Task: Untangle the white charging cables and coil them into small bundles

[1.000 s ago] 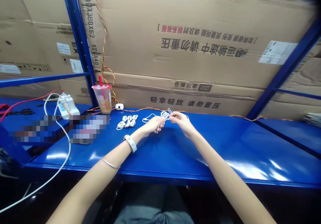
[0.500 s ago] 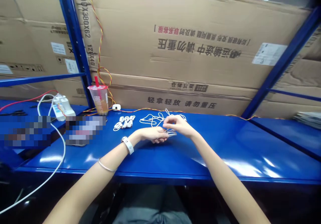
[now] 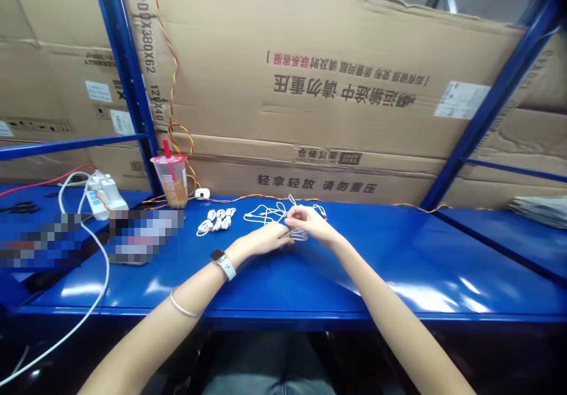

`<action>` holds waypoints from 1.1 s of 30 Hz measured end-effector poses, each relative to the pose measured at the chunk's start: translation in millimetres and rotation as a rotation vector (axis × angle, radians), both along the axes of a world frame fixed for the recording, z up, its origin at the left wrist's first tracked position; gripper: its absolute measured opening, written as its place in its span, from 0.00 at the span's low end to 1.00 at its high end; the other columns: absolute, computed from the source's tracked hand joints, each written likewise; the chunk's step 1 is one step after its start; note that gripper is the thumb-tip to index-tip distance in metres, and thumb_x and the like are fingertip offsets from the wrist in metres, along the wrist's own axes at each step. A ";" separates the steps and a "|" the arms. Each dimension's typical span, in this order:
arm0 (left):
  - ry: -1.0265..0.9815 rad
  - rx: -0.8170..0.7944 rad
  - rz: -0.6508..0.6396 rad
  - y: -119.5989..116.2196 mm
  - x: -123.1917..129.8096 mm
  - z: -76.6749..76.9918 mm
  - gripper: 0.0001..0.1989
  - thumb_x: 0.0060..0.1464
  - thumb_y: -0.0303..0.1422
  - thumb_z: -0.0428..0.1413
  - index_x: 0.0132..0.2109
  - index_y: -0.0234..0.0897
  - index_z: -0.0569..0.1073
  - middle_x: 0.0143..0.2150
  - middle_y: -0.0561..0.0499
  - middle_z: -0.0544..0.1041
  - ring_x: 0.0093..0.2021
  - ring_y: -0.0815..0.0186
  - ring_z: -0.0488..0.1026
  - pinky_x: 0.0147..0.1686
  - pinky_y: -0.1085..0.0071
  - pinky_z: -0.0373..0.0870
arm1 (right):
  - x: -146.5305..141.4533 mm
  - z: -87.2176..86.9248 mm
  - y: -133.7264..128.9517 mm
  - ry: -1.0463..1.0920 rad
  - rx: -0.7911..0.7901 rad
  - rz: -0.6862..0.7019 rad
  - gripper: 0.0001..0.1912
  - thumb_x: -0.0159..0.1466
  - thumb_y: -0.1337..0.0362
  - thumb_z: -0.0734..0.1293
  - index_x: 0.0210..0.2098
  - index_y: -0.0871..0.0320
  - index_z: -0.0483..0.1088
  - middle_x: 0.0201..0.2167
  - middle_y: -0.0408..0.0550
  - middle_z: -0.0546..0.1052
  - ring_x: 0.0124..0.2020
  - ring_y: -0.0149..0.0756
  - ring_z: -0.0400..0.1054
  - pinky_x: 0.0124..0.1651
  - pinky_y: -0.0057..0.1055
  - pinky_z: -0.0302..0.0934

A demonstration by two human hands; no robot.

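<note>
My hands are close together over the blue steel workbench [image 3: 354,277]. My right hand [image 3: 310,224] pinches a loose white cable [image 3: 266,212], whose loops trail back across the bench. My left hand [image 3: 263,240] lies just left of it, fingertips at a small bunch of thin strands [image 3: 299,235] that also seems held by my right hand. To the left of the loose loops sit several small coiled white cables [image 3: 216,220]. A watch and a thin bangle sit on my left arm.
A plastic cup with a red straw [image 3: 170,179] and a white power strip [image 3: 100,195] stand at the left, beside a blurred patch [image 3: 146,235]. A white cord runs off the bench edge. Thin red-yellow wires [image 3: 257,197] line the back, before large cardboard boxes on blue shelving.
My hands have moved closer together, and my left hand has risen slightly from the bench. The view has drifted, so everything sits further left in the picture. The white cable loops now spread wider.
</note>
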State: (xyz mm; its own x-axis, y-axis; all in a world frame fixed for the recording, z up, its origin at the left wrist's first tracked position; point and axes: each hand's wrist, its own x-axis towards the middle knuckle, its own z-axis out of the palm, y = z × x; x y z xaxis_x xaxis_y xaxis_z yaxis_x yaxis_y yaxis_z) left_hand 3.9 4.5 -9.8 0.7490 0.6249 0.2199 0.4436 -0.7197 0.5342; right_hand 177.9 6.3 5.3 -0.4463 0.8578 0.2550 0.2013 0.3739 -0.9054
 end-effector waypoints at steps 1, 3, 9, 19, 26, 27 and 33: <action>0.021 0.064 0.007 -0.1 0.4 0.0 0.09 0.58 0.33 0.49 0.34 0.35 0.72 0.28 0.49 0.75 0.30 0.64 0.72 0.32 0.71 0.65 | -0.3 -0.1 0.1 0.013 -0.016 -0.005 0.13 0.54 0.57 0.71 0.27 0.59 0.67 0.23 0.40 0.69 0.27 0.29 0.63 0.31 0.27 0.56; 0.063 0.175 0.026 -0.5 1.6 -0.3 0.10 0.60 0.33 0.48 0.40 0.35 0.73 0.35 0.45 0.77 0.35 0.61 0.74 0.35 0.70 0.67 | -0.3 0.1 0.4 0.054 -0.065 -0.018 0.13 0.53 0.57 0.71 0.27 0.59 0.67 0.22 0.39 0.68 0.25 0.28 0.61 0.29 0.26 0.53; 0.051 0.263 0.131 -5.8 4.2 1.1 0.18 0.61 0.33 0.48 0.56 0.32 0.61 0.48 0.39 0.76 0.44 0.57 0.75 0.39 0.67 0.69 | 6.3 4.1 1.2 0.226 -0.226 -0.015 0.14 0.51 0.57 0.72 0.27 0.61 0.68 0.21 0.41 0.70 0.22 0.26 0.60 0.26 0.25 0.51; 0.165 0.333 0.138 -14.9 10.0 3.7 0.22 0.62 0.38 0.44 0.59 0.32 0.59 0.41 0.38 0.77 0.38 0.54 0.77 0.36 0.64 0.69 | 10.6 3.1 4.9 0.257 -0.334 0.048 0.11 0.46 0.64 0.73 0.26 0.61 0.70 0.21 0.41 0.70 0.21 0.27 0.61 0.25 0.25 0.52; -0.116 0.281 0.162 -16.1 7.6 4.2 0.14 0.60 0.39 0.47 0.49 0.36 0.65 0.37 0.43 0.76 0.35 0.57 0.75 0.34 0.66 0.67 | 14.2 -1.5 8.0 0.293 -0.340 0.096 0.08 0.46 0.64 0.72 0.21 0.60 0.70 0.23 0.43 0.71 0.25 0.29 0.62 0.29 0.28 0.56; -0.187 0.256 0.193 -15.5 6.7 5.4 0.11 0.60 0.39 0.48 0.44 0.37 0.65 0.35 0.45 0.75 0.34 0.59 0.75 0.34 0.68 0.66 | 13.0 -1.4 7.5 0.316 -0.331 0.081 0.08 0.46 0.63 0.73 0.23 0.59 0.71 0.24 0.43 0.72 0.26 0.30 0.63 0.30 0.28 0.56; -0.710 -0.004 0.337 -11.6 9.0 15.0 0.15 0.55 0.42 0.54 0.38 0.40 0.55 0.23 0.58 0.68 0.21 0.71 0.65 0.22 0.76 0.59 | 0.5 1.3 3.9 0.404 -0.053 -0.039 0.13 0.50 0.58 0.74 0.27 0.58 0.69 0.29 0.44 0.73 0.32 0.31 0.65 0.39 0.29 0.58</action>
